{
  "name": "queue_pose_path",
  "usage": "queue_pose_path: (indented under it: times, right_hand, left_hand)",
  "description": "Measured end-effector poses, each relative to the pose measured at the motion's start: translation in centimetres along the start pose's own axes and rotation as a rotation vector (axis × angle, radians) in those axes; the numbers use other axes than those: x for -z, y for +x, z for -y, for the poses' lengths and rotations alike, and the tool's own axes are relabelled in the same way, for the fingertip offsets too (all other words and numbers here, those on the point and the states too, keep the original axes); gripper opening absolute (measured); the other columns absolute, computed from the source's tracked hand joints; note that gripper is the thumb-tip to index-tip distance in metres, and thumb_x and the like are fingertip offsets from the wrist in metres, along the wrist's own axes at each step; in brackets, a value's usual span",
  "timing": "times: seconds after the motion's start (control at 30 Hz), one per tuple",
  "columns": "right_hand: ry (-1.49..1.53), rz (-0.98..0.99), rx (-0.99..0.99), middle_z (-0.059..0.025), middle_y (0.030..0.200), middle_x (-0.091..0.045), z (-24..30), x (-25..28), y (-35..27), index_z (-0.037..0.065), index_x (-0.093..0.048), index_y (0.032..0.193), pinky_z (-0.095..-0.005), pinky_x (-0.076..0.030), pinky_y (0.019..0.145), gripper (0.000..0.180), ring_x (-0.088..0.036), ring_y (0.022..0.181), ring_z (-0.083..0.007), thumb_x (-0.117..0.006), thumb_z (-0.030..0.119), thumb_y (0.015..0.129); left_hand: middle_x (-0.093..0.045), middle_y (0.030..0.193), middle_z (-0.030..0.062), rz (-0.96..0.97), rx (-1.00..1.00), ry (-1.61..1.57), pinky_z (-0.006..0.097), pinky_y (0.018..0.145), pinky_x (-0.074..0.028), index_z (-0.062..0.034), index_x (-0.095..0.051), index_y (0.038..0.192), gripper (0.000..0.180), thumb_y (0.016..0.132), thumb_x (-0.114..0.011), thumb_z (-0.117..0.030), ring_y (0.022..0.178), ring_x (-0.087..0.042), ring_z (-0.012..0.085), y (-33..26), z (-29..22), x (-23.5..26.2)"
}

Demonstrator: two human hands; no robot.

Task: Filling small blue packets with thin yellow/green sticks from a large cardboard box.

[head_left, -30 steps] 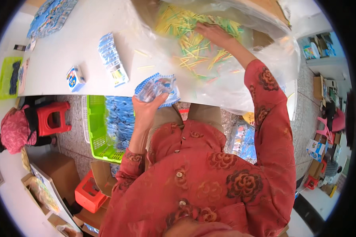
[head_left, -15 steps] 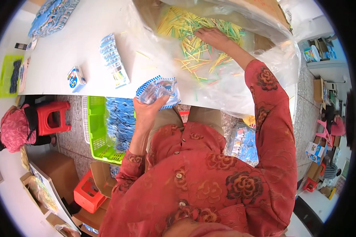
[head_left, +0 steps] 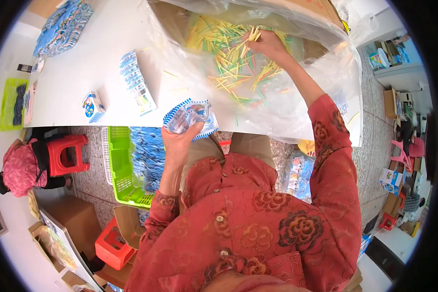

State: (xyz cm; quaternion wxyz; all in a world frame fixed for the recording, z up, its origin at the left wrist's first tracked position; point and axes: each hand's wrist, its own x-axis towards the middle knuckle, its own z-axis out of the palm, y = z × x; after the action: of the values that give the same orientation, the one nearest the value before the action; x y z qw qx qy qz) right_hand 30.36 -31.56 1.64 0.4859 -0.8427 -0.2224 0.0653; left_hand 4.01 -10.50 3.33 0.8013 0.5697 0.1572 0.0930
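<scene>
At the table's near edge, my left hand (head_left: pixel 179 143) pinches a clear packet (head_left: pixel 193 116) with blue-and-white striped edges. Its thumb presses on the front; whatever is inside cannot be made out. My right hand (head_left: pixel 271 46) is closed around a small bunch of thin yellow sticks (head_left: pixel 253 34), held above a loose heap of yellow, green and red sticks (head_left: pixel 224 53). The heap lies in a clear plastic liner (head_left: pixel 301 102) spilling from a cardboard box (head_left: pixel 321 9) at the far right of the table.
Left on the white table (head_left: pixel 78 63) are a strip of packets (head_left: pixel 137 82), a small card stack (head_left: pixel 93 106) and a bundle of blue packets (head_left: pixel 63 28). Below stand a green basket (head_left: pixel 116 165) of packets and red stools (head_left: pixel 65 155). Another person (head_left: pixel 22 168) is at far left.
My right hand has lifted from the heap and now shows a bunch of sticks in its fingers. The left hand still holds the packet, with little change.
</scene>
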Motion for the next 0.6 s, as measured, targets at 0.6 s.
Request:
queue_pose_path:
  times: [0.6]
  right_hand:
    - [-0.162,-0.183,0.404,-0.0110,0.092,-0.058,-0.2,-4.5,-7.8,0.002,-0.056,0.092,-0.0331,-0.048,0.064,0.013,-0.057,0.074,-0.0247,-0.058,0.003,0.078]
  left_hand:
    - [-0.063,0.094,0.0067,0.045,-0.013,0.009,0.025,0.073,-0.049,0.0031,-0.060,0.103,0.035,0.069,-0.068,0.005,0.082,-0.059,0.0116,-0.5,-0.2,-1.4]
